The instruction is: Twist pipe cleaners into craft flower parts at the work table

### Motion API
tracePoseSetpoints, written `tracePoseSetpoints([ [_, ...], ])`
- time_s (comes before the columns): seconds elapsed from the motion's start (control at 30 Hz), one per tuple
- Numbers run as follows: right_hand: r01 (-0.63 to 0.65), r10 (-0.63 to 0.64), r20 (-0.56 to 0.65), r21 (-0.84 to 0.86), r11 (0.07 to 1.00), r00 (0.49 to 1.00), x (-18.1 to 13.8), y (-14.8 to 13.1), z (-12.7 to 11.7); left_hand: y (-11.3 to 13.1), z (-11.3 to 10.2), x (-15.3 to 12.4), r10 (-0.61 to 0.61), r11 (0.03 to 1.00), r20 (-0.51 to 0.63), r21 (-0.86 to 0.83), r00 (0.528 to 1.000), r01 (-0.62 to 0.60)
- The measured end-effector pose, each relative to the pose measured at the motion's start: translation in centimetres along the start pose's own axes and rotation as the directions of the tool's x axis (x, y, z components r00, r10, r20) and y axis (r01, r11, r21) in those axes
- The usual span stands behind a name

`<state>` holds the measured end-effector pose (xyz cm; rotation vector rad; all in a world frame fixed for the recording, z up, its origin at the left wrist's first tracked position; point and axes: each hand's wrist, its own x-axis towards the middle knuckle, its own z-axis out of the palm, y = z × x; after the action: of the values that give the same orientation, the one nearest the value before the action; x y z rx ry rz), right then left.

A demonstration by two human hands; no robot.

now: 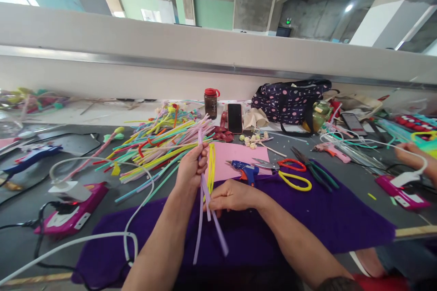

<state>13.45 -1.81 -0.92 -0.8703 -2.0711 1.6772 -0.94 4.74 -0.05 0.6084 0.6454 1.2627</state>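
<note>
My left hand [192,166] is closed round a bundle of lilac pipe cleaners [205,200], held upright over the purple cloth [307,218]. Their upper ends fan out above my fist and the lower ends hang down toward me. My right hand [229,196] pinches the same lilac stems lower down, just right of the left hand. A few yellow pipe cleaners [211,166] stand behind the hands. A big heap of coloured pipe cleaners [157,145] lies to the left on the dark table.
A blue glue gun [246,169], red-handled scissors [288,164] and yellow-handled scissors [296,183] lie by a pink sheet [235,152]. A brown jar [210,102], a phone [235,118] and a dotted bag [290,100] stand behind. Pink power strips [73,211] and white cables lie left. Another person's hand [414,154] rests at the far right.
</note>
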Motion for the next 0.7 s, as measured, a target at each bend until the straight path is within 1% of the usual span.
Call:
tracePoseSetpoints([
  [0.03, -0.007, 0.007, 0.004, -0.015, 1.000, 1.000, 0.0, 0.1, -0.1, -0.2, -0.2, 0.1, -0.030, 0.999, 0.000, -0.016, 1.000, 0.030],
  [0.1, -0.008, 0.007, -0.047, -0.020, 1.000, 0.999, -0.1, 0.2, -0.4, -0.6, -0.4, 0.1, -0.106, 0.994, 0.018, -0.003, 0.994, 0.106],
  [0.17, -0.004, 0.000, -0.164, -0.024, 1.000, 0.986, -0.2, 0.5, -1.1, -1.2, -0.4, -0.1, -0.172, 0.983, 0.048, 0.070, 0.984, 0.169],
  [0.2, -0.002, -0.006, -0.255, -0.031, 1.000, 0.967, -0.2, 0.8, -1.5, -1.5, -0.4, -0.2, -0.184, 0.977, 0.058, 0.118, 0.981, 0.177],
  [0.23, -0.004, -0.010, -0.359, -0.040, 0.999, 0.933, -0.2, 1.0, -2.0, -1.9, -0.3, -0.3, -0.189, 0.971, 0.067, 0.164, 0.980, 0.176],
  [0.27, -0.006, -0.016, -0.471, -0.045, 0.999, 0.882, -0.2, 1.3, -2.6, -2.3, -0.2, -0.4, -0.192, 0.963, 0.076, 0.205, 0.978, 0.173],
  [0.3, -0.005, -0.020, -0.573, -0.042, 0.999, 0.819, -0.1, 1.6, -3.1, -2.6, -0.1, -0.5, -0.201, 0.954, 0.083, 0.241, 0.976, 0.176],
  [0.33, 0.003, -0.022, -0.657, -0.030, 1.000, 0.753, -0.1, 1.9, -3.6, -2.9, 0.1, -0.7, -0.209, 0.946, 0.091, 0.270, 0.974, 0.178],
  [0.4, 0.039, -0.025, -0.766, 0.000, 0.999, 0.642, 0.1, 2.4, -4.5, -3.4, 0.4, -1.0, -0.216, 0.937, 0.121, 0.306, 0.969, 0.171],
  [0.47, 0.086, -0.042, -0.830, 0.007, 0.996, 0.557, 0.2, 2.7, -5.0, -3.7, 0.6, -1.3, -0.212, 0.934, 0.152, 0.322, 0.965, 0.154],
  [0.53, 0.127, -0.083, -0.861, -0.021, 0.992, 0.501, 0.2, 2.9, -5.2, -3.9, 0.8, -1.5, -0.212, 0.931, 0.161, 0.334, 0.964, 0.149],
  [0.6, 0.159, -0.147, -0.863, -0.078, 0.984, 0.483, 0.2, 2.9, -5.1, -4.1, 0.9, -1.5, -0.222, 0.925, 0.155, 0.345, 0.963, 0.158],
  [0.7, 0.170, -0.265, -0.833, -0.208, 0.963, 0.486, 0.2, 2.7, -5.0, -4.1, 1.0, -1.6, -0.245, 0.919, 0.166, 0.353, 0.955, 0.175],
])
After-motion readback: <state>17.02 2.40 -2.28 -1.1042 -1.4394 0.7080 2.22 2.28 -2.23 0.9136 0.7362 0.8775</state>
